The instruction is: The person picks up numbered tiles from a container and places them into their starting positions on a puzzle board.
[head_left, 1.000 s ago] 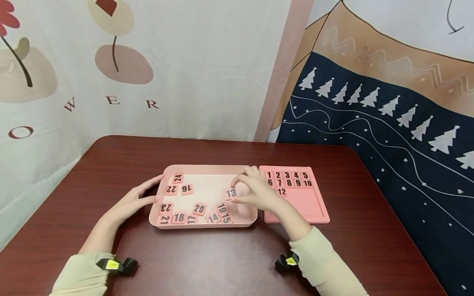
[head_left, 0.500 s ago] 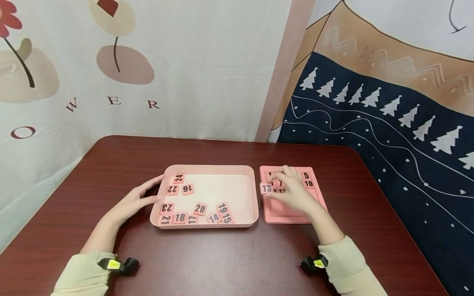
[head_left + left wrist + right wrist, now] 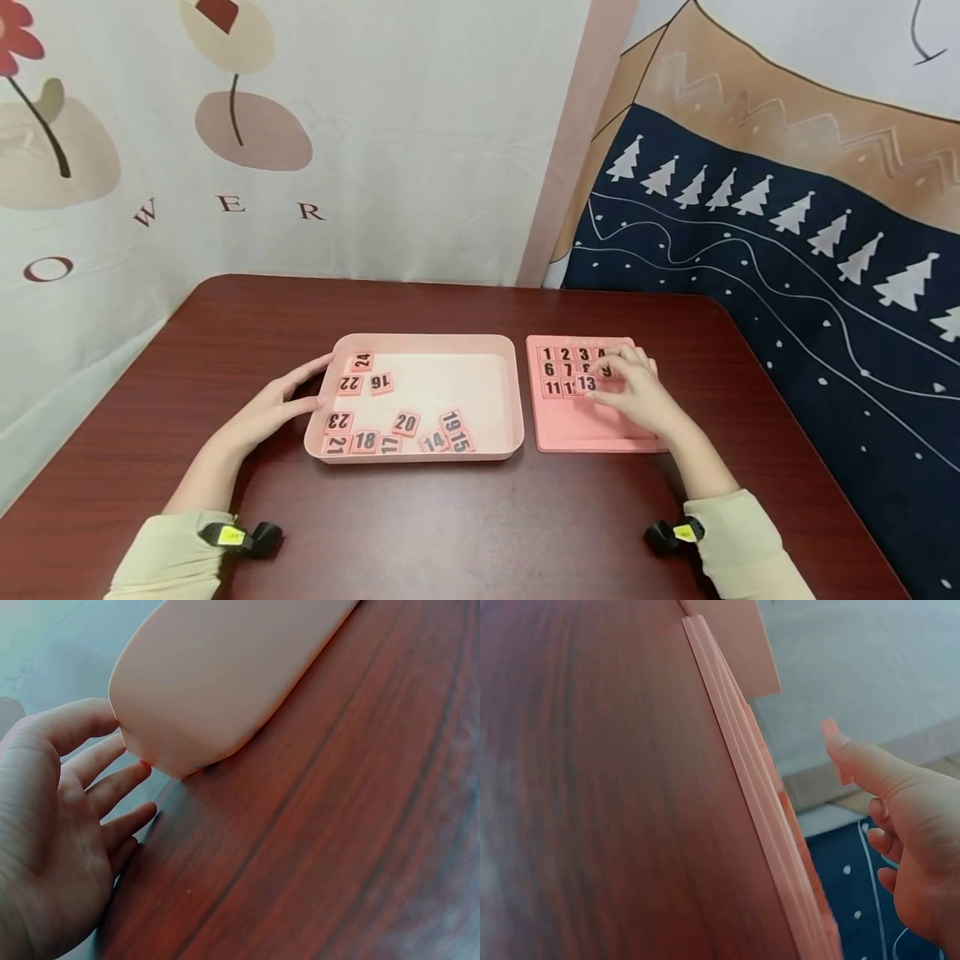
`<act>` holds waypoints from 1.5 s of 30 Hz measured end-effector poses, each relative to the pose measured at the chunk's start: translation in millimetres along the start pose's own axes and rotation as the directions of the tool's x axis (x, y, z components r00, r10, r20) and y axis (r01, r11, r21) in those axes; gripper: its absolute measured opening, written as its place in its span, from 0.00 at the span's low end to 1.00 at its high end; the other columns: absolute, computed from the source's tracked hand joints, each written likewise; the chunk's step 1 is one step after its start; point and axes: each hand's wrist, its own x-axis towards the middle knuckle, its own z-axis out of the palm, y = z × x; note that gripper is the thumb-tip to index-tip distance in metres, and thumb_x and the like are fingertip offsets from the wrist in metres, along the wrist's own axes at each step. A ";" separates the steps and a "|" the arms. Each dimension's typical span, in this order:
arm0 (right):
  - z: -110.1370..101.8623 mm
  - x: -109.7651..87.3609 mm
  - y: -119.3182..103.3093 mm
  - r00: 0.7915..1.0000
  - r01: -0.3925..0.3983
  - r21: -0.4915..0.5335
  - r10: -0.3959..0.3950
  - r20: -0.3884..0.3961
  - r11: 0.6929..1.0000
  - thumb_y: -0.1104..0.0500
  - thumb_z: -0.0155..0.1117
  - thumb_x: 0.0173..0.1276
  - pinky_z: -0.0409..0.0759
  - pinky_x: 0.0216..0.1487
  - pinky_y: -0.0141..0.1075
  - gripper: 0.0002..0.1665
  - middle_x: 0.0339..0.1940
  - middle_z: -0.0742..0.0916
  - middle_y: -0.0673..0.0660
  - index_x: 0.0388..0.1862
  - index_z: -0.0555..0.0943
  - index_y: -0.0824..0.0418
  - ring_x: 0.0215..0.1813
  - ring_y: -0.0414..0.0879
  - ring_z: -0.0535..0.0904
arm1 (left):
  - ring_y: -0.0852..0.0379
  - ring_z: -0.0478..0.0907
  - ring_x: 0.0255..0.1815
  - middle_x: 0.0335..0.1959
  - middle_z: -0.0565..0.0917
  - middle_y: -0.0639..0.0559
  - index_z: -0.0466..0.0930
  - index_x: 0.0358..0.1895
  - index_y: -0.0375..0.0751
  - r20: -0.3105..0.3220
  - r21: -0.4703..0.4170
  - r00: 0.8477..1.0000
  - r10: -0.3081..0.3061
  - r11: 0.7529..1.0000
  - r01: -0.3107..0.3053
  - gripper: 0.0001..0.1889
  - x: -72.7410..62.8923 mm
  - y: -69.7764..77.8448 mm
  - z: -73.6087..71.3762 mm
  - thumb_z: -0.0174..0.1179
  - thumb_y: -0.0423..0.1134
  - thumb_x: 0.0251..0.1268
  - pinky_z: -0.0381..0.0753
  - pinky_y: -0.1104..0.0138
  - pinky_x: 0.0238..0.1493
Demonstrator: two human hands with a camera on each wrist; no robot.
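Observation:
Above the pink number board (image 3: 577, 433), my right hand (image 3: 637, 387) pinches the square number tile 13 (image 3: 587, 383) between thumb and fingers. In the right wrist view the tile (image 3: 837, 750) is seen edge-on, off the board's surface. Rows of tiles 1 to 12 sit in the board's upper part, some hidden behind the hand and the held tile. My left hand (image 3: 273, 408) rests its fingertips against the left side of a pale pink tray (image 3: 420, 344). In the left wrist view its fingers (image 3: 120, 787) are spread and loosely extended, touching the tray's end wall.
Loose number tiles lie in the tray, including 20 (image 3: 406, 423), 24 (image 3: 362, 362) and 14 (image 3: 433, 441), mostly along its left and front. Tray and board stand side by side on a dark red wooden table (image 3: 420, 533). Printed curtains (image 3: 420, 167) hang behind.
My right hand has lifted tile 13 out of the tray and carried it right, over the board to the row after 12. My left hand stays at the tray's left side.

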 end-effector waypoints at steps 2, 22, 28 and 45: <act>-1.7 -1.8 6.0 1.000 -0.020 -0.020 0.020 0.011 1.000 0.57 0.79 0.50 0.53 0.49 0.51 0.19 0.44 0.75 0.54 0.39 0.82 0.57 0.52 0.51 0.63 | 0.74 0.53 0.67 0.72 0.61 0.41 0.59 0.74 0.42 -0.002 -0.001 1.000 0.001 1.000 -0.001 0.33 0.0 -0.1 0.1 0.59 0.35 0.67 0.52 0.83 0.57; 4.3 -5.2 32.7 0.995 -0.071 -0.078 0.076 0.071 0.994 0.55 0.78 0.52 0.53 0.46 0.49 0.18 0.46 0.76 0.55 0.42 0.84 0.56 0.51 0.53 0.63 | 0.75 0.52 0.67 0.72 0.61 0.41 0.58 0.74 0.42 0.005 -0.004 1.000 -0.003 1.000 0.003 0.33 -0.9 1.3 0.1 0.59 0.36 0.68 0.52 0.84 0.57; 7.3 -4.6 31.4 0.994 -0.082 -0.061 0.086 0.067 0.995 0.57 0.76 0.54 0.53 0.50 0.53 0.19 0.49 0.76 0.59 0.45 0.84 0.57 0.55 0.56 0.64 | 0.75 0.52 0.67 0.72 0.60 0.40 0.58 0.74 0.42 0.005 0.001 1.000 0.002 1.000 -0.002 0.32 -0.9 2.6 0.6 0.58 0.36 0.68 0.52 0.84 0.57; 4.3 2.4 6.4 0.999 0.004 -0.035 -0.005 -0.034 0.999 0.59 0.80 0.48 0.54 0.46 0.50 0.24 0.43 0.76 0.55 0.46 0.84 0.60 0.51 0.51 0.64 | 0.74 0.52 0.67 0.72 0.60 0.42 0.58 0.74 0.44 0.004 -0.009 1.000 -0.002 1.000 0.002 0.32 -0.9 0.4 0.4 0.58 0.36 0.68 0.52 0.83 0.57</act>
